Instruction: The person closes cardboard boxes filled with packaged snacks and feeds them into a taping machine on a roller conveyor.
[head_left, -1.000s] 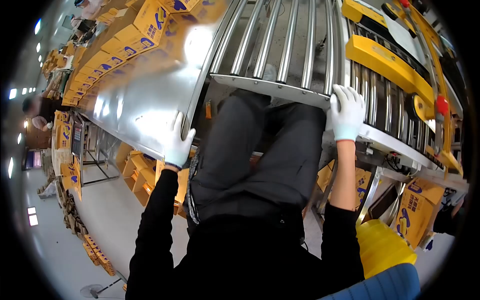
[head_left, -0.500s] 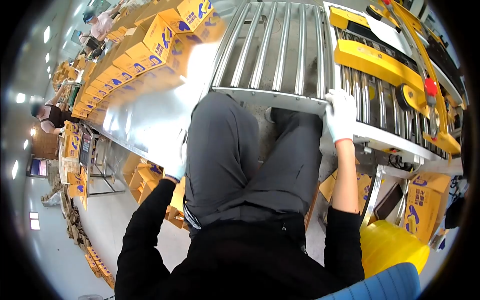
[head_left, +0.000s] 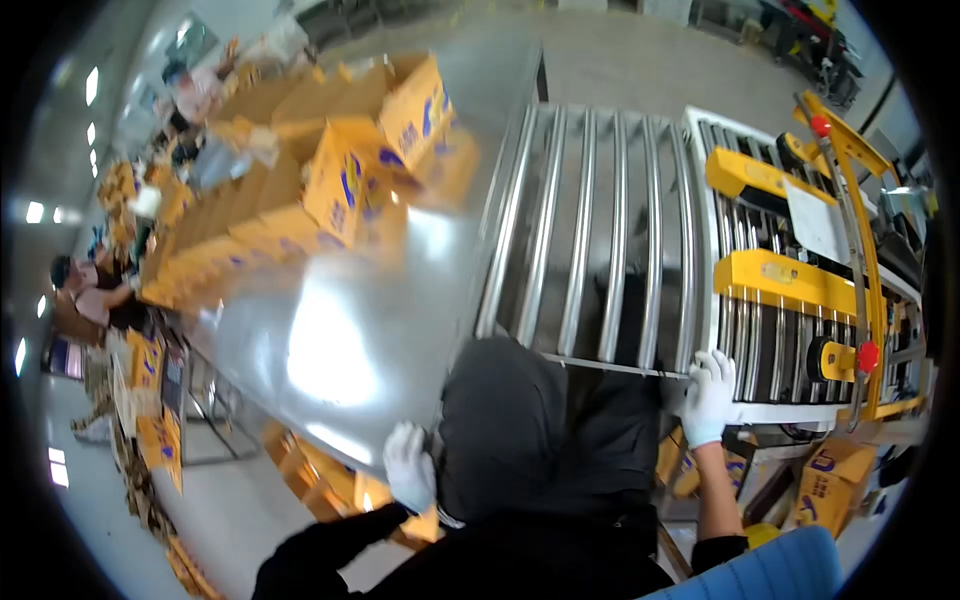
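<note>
My left hand (head_left: 410,467), in a white glove, rests at the near edge of the shiny metal table (head_left: 250,350), beside my left knee. Its fingers look bent and slightly blurred, and whether they close on the edge is unclear. My right hand (head_left: 709,398), also gloved, lies on the near corner of the frame between the roller conveyor (head_left: 612,240) and the yellow-armed machine (head_left: 790,285). The fingers of this hand curl over the frame's edge. My dark-trousered legs (head_left: 505,430) reach under the near end of the rollers.
Open yellow cartons (head_left: 335,185) stand in rows on the metal table at the left. Co-workers (head_left: 90,290) are at the far left. A blue chair back (head_left: 770,575) is at the lower right, near a carton (head_left: 832,480). More cartons (head_left: 305,475) lie below the table.
The view has tilted up, showing more floor beyond the rollers. My left hand has moved from beside my thigh onto the table's near edge. My right hand stays at the frame corner.
</note>
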